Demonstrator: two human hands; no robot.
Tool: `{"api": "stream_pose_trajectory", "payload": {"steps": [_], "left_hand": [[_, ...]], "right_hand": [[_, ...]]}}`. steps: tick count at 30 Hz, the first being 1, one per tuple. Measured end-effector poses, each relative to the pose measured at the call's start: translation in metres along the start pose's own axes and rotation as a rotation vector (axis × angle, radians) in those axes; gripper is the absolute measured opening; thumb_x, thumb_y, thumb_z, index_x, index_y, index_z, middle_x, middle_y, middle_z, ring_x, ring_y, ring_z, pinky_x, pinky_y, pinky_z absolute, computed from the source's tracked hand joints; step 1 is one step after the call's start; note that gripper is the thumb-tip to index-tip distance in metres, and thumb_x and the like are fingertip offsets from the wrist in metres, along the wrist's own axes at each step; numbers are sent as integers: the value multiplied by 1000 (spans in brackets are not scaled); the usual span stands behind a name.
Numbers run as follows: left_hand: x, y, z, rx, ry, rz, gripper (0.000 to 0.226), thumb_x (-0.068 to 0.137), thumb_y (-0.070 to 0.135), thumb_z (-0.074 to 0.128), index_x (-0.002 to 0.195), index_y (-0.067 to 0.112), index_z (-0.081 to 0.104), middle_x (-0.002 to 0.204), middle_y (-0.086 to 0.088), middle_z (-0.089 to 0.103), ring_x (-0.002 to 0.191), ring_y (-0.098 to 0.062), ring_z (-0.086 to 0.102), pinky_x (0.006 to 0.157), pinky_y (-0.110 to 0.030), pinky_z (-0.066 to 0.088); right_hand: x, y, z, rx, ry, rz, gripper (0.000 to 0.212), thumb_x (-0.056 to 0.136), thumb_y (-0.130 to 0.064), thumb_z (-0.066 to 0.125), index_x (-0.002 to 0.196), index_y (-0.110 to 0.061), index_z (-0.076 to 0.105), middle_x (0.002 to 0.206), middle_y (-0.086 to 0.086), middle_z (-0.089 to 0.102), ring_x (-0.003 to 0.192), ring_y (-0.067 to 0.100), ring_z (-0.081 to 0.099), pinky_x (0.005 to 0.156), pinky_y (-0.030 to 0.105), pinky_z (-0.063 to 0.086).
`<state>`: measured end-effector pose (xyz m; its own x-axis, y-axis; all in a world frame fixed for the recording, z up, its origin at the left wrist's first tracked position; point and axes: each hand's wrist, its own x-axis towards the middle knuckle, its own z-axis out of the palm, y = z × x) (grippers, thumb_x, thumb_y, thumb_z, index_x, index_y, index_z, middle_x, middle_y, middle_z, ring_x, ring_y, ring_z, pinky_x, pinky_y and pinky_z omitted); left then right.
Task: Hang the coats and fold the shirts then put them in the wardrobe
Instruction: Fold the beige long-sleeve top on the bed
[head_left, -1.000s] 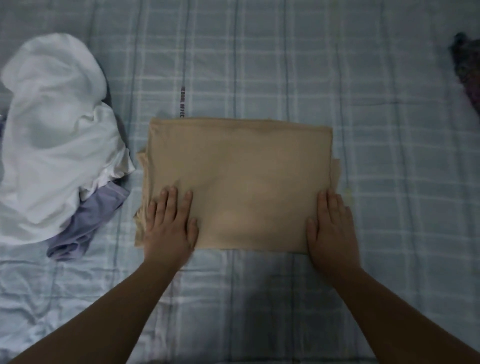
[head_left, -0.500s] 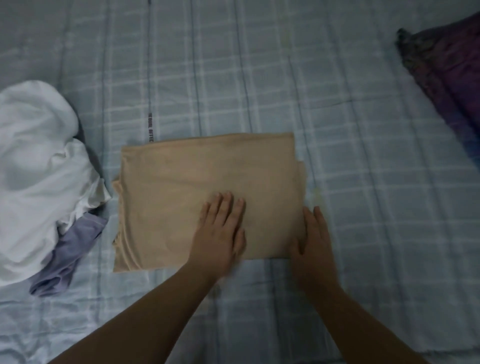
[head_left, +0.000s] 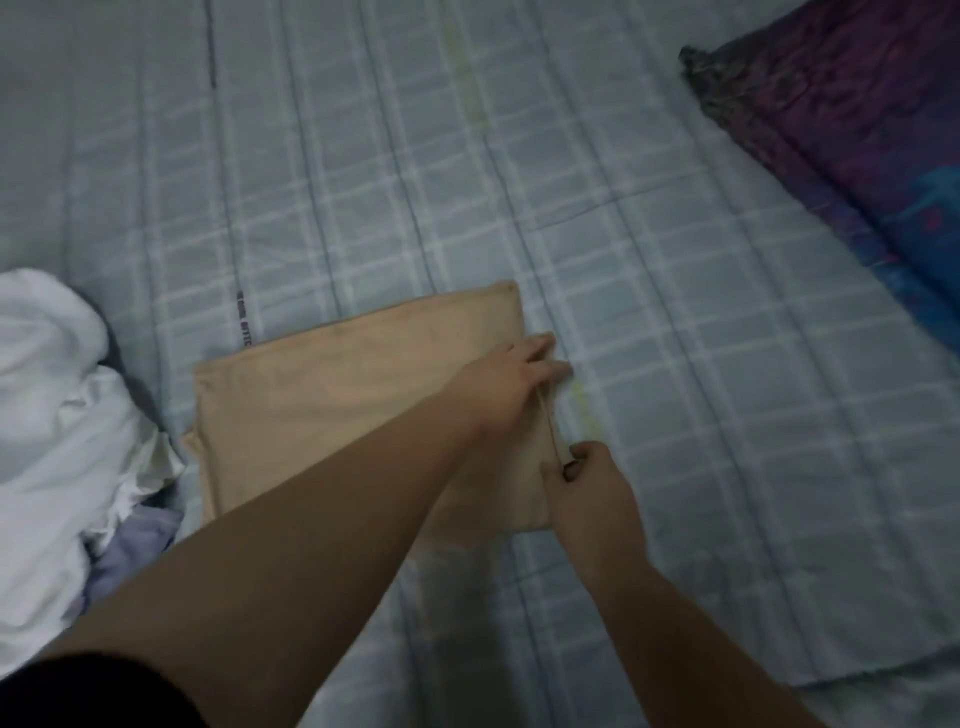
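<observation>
left hand (head_left: 511, 382) slid flat to tan shirt (head_left: 332, 410) right edge, right hand (head_left: 589, 488) pinching it

One folded tan shirt (head_left: 337, 415) on the bed. One crumpled white garment (head_left: 57, 457) at the left edge, with one lavender garment (head_left: 137, 545) poking out from beneath. One dark purple and blue patterned cloth (head_left: 857, 145) at the upper right. One pale blue checked bedsheet (head_left: 675, 338) under all. Two hands: left hand (head_left: 511, 382) and right hand (head_left: 592, 493). One dark sleeve (head_left: 93, 696), bottom left corner.
</observation>
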<state>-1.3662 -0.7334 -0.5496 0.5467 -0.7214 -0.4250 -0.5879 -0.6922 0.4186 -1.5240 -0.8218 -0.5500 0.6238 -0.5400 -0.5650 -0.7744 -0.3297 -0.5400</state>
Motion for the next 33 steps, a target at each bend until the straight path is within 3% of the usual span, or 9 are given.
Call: {"api": "stream_pose_trajectory", "payload": {"steps": [3, 6, 9, 12, 16, 21, 26, 29, 33], "left_hand": [[15, -3, -11, 4, -99, 1, 71, 81, 4, 58, 145, 31, 42, 158, 0, 26, 142, -25, 33, 111, -41, 35], [19, -1, -14, 57, -66, -18, 63, 76, 8, 61, 134, 28, 48, 134, 0, 41, 122, -24, 49, 90, -44, 49], [13, -5, -17, 132, -9, -69, 53, 79, 16, 63, 129, 28, 51, 118, -3, 46, 108, -26, 54, 83, -40, 50], [-2, -18, -23, 152, 5, -52, 35, 76, 21, 64, 111, 25, 60, 110, -5, 46, 98, -26, 51, 81, -38, 47], [-40, -48, -40, 143, 277, 36, 13, 74, 29, 60, 84, 22, 61, 84, 6, 57, 83, -19, 56, 74, -41, 46], [-125, -101, -75, 22, 474, 123, 23, 83, 11, 56, 101, 22, 66, 134, -6, 48, 114, -24, 58, 90, -36, 49], [-211, -177, -83, -99, 548, -39, 23, 82, 9, 70, 99, 24, 73, 137, -3, 52, 113, -19, 61, 82, -32, 51], [-249, -232, -63, -168, 526, -94, 29, 80, 3, 67, 100, 22, 74, 135, -9, 54, 118, -23, 59, 90, -39, 52], [-280, -284, -17, -149, 472, -122, 30, 87, 5, 62, 112, 17, 72, 140, -16, 50, 125, -28, 54, 104, -32, 41]], "right_hand": [[0, 1, 4, -20, -30, -19, 37, 84, -44, 62, 113, -25, 52, 96, 1, 67, 94, 30, 64, 79, 36, 49], [-1, 2, 7, 45, -62, -25, 30, 84, -40, 64, 108, -26, 54, 88, -3, 62, 89, 27, 63, 79, 37, 50], [-5, -3, 6, 146, -63, -82, 18, 82, -26, 68, 89, -20, 53, 75, 0, 52, 79, 27, 58, 72, 35, 47], [-26, -19, 1, 345, -65, -121, 22, 84, -12, 68, 85, -25, 51, 71, -4, 46, 66, 9, 50, 58, 14, 39], [-65, -51, 0, 421, -76, -196, 29, 82, -6, 67, 92, -30, 53, 67, -12, 54, 58, 0, 52, 58, 15, 42], [-117, -103, 34, 250, -121, -313, 36, 76, -27, 63, 98, -49, 47, 85, -24, 62, 70, 7, 61, 70, 40, 53], [-171, -154, 114, 121, -210, -517, 36, 73, -33, 55, 106, -46, 45, 97, -15, 63, 88, 11, 62, 81, 36, 53], [-190, -163, 170, 25, -249, -610, 41, 77, -29, 55, 117, -36, 48, 108, -8, 62, 99, 17, 60, 88, 36, 50], [-200, -154, 240, -209, -275, -681, 48, 84, -25, 51, 132, -26, 48, 121, 1, 61, 106, 23, 59, 92, 39, 50]]}}
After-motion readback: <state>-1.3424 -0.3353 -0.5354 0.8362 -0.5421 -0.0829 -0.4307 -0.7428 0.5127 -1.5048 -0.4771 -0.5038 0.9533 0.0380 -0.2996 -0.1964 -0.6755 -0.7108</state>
